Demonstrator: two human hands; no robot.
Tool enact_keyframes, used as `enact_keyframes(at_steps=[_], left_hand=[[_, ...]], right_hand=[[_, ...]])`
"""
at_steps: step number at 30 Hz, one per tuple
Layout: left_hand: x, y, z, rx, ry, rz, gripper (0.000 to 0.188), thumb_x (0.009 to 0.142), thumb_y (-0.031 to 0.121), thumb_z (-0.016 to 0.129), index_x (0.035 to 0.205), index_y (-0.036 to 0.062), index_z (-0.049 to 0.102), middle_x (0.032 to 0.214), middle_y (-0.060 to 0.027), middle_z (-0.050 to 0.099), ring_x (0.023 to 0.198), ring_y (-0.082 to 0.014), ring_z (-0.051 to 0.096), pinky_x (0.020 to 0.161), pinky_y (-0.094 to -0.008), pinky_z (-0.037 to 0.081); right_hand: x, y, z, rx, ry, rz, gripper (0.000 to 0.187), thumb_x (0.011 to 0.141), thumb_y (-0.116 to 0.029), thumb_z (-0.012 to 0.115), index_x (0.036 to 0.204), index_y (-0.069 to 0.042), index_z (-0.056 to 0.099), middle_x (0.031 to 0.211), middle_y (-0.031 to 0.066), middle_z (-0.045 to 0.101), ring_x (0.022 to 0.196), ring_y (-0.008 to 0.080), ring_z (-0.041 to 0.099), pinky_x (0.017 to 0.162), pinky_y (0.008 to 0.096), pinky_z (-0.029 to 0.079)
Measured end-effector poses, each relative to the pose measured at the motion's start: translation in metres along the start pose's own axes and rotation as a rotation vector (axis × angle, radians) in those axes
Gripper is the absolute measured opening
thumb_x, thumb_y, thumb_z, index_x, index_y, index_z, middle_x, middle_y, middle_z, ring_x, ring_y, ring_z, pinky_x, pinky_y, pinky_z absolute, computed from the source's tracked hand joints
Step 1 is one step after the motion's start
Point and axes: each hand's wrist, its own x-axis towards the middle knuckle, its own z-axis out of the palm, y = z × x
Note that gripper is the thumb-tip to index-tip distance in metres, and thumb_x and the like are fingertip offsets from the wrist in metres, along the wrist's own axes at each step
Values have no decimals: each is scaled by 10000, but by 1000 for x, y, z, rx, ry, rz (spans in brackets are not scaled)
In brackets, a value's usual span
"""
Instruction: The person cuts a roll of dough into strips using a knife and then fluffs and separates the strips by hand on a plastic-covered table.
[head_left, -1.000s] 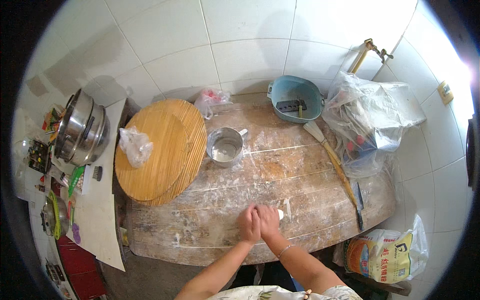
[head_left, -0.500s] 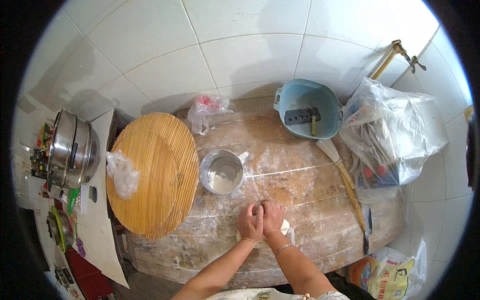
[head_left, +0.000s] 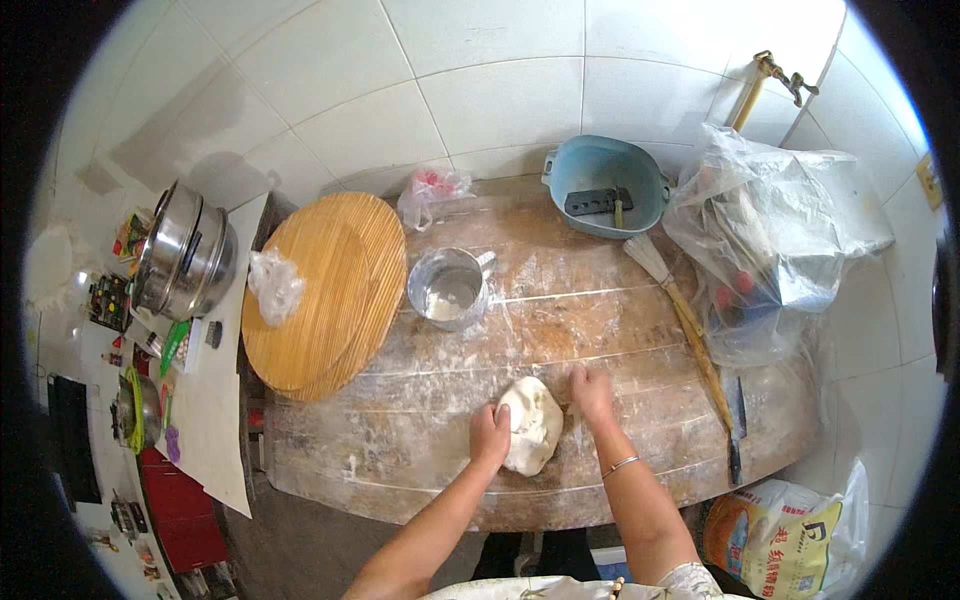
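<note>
A pale lump of dough (head_left: 533, 428), uneven on top, lies on the floury wooden board (head_left: 420, 490) in front of me. My left hand (head_left: 490, 436) grips its left edge, with the thumb towards the dough and the fingers partly hidden. Just to the right of the dough, and apart from it, my right hand (head_left: 591, 393) is closed in a fist; I see nothing in it. A bracelet circles the right wrist. Beyond the dough stands a grey metal measuring cup (head_left: 449, 288) with a handle and some white flour inside.
Round slatted wooden lids (head_left: 330, 300) lie at left, a crumpled plastic bag (head_left: 275, 287) on them. A blue-grey basin (head_left: 607, 180) sits at the back. A brush (head_left: 676, 293) and a knife (head_left: 737, 420) lie at right, near a plastic-covered bundle (head_left: 760, 230). Steel pots (head_left: 185, 250) stand far left.
My hands, earlier pressed together over the dough, have parted: the left went to its left edge, the right moved right as a fist. More of the dough shows. The view has shifted.
</note>
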Motion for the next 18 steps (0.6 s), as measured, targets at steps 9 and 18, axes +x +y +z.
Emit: enact_keyframes(at_steps=[9, 18], left_hand=[[33, 21, -21, -338, -137, 5, 384, 912, 370, 518, 856, 6, 624, 773, -193, 642, 701, -327, 591, 663, -439, 447], [-121, -8, -45, -159, 90, 805, 339, 942, 268, 407, 1122, 3, 518, 1119, -219, 538, 973, -385, 527, 866, -486, 404]], right_hand=[[-79, -41, 30, 359, -75, 146, 412, 926, -361, 466, 903, 20, 620, 897, 244, 640, 849, 379, 613, 751, 436, 460], [-193, -6, 25, -44, 6, -774, 315, 881, -329, 497, 991, -52, 599, 999, 179, 621, 901, 351, 598, 786, 439, 447]])
